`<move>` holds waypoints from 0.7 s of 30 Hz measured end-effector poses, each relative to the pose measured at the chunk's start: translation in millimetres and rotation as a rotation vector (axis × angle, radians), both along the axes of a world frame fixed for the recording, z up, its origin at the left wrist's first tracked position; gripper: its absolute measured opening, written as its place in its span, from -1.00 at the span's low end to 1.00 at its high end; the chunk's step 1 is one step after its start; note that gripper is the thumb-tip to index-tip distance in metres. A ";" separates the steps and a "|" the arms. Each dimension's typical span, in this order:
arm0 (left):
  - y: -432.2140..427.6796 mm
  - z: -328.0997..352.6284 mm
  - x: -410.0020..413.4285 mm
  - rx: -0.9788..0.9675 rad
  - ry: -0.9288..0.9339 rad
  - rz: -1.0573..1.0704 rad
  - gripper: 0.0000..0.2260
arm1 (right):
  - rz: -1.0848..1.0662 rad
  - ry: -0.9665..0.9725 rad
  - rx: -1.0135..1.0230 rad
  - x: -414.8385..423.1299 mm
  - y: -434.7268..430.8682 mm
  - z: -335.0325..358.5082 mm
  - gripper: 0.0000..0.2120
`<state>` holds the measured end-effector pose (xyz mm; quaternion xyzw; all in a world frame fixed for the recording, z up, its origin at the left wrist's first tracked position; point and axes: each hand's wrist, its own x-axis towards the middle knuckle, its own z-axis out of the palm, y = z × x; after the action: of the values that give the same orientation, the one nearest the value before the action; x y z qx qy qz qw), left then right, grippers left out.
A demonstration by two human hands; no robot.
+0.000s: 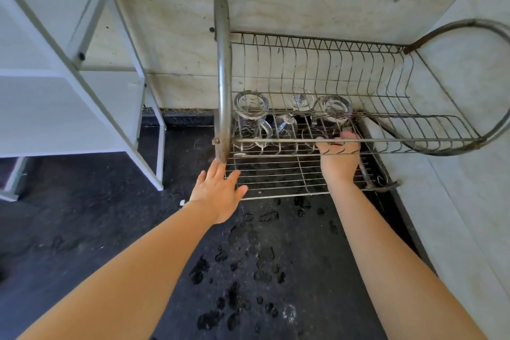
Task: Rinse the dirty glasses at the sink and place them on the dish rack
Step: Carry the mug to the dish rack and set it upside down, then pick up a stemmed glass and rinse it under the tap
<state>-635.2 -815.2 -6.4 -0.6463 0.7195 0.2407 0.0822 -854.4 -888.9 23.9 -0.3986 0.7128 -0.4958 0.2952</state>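
A two-tier metal dish rack [303,140] stands on the dark counter against the wall. Several clear glasses sit upside down on its lower tier: a handled mug [250,107] at the left, a small glass [299,102] further back, and a tumbler [335,109] at the right. My right hand [340,156] reaches under the upper tier's front bar. Its fingers are curled at the lower part of the right tumbler; the bar partly hides the hold. My left hand [219,192] is spread flat at the rack's front left corner, fingertips touching the tubular post.
A white shelf unit [82,85] stands on the counter to the left of the rack. Pale tiled walls close off the back and right side. The dark counter [248,270] in front is spotted with water drops. The rack's upper tier holds nothing.
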 end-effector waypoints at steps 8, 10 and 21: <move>56.7 25.4 51.7 -0.129 0.322 0.324 -0.58 | 0.262 0.070 0.068 99.8 100.6 2.1 -0.91; 85.6 28.6 81.2 -0.163 0.325 0.435 -0.60 | 0.380 0.074 0.065 135.4 128.3 4.0 -0.92; 342.3 30.7 281.6 -0.237 0.175 0.866 -0.67 | 1.093 0.261 0.194 367.8 318.4 -8.6 -0.87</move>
<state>-353.6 -472.9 24.4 -0.8697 0.4100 0.2226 -0.1613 -486.6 -570.5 15.3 -0.7385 0.4757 -0.1498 0.4538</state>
